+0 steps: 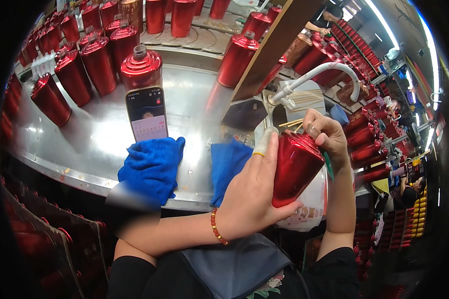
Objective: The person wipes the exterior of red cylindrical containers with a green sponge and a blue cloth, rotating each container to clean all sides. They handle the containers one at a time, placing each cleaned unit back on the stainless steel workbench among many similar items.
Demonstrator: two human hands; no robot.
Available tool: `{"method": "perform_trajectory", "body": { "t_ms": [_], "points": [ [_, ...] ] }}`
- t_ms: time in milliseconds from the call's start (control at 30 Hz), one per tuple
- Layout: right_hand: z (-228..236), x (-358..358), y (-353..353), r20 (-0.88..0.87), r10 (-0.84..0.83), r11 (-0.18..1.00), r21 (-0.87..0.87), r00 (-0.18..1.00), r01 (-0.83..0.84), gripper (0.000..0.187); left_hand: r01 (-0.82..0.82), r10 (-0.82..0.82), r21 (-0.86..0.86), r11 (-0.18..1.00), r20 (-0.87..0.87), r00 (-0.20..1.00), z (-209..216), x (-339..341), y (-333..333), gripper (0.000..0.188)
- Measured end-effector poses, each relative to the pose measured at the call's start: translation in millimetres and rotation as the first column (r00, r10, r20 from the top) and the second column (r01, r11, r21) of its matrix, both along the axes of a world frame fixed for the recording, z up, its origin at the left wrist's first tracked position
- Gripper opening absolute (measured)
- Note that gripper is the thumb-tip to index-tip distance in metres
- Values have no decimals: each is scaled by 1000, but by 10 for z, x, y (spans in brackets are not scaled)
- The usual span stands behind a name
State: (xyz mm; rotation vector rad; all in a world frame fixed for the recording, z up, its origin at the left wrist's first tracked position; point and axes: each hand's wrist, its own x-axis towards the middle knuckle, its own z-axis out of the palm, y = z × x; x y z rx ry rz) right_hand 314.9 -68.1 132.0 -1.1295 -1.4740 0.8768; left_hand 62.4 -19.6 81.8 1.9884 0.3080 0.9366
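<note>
A glossy red glass bottle [297, 172] with a stepped shoulder is tilted in front of me, its neck pointing up and right. My left hand [249, 192] grips its body from the left, thumb near the base and fingers along the side. One finger wears a whitish cover and a yellow band. The fingers of my right hand [329, 134] are closed at the bottle's neck. Below that hand a thin green strip [329, 166] sticks out; how it is held is hidden. Blue cloth [229, 167] lies just left of the bottle.
A phone [147, 114] leans on a red bottle [141, 70], behind a bunched blue cloth [152, 167] on the metal table [100, 144]. Several red bottles stand to the left and behind. A wooden post [274, 42] and white tap [312, 74] rise ahead. Other people work at far right.
</note>
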Motion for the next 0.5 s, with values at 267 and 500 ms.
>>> {"method": "perform_trajectory", "body": {
  "t_ms": [267, 500],
  "points": [
    [-107, -210, -337, 67, -317, 853, -417, 946, 315, 54, 27, -31, -143, 989, -25, 999, -272, 52, 206, 113],
    [-406, -453, -123, -61, -125, 743, -667, 990, 53, 56, 280, -195, -763, 583, 203, 960, -559, 171, 439, 87]
  ]
}}
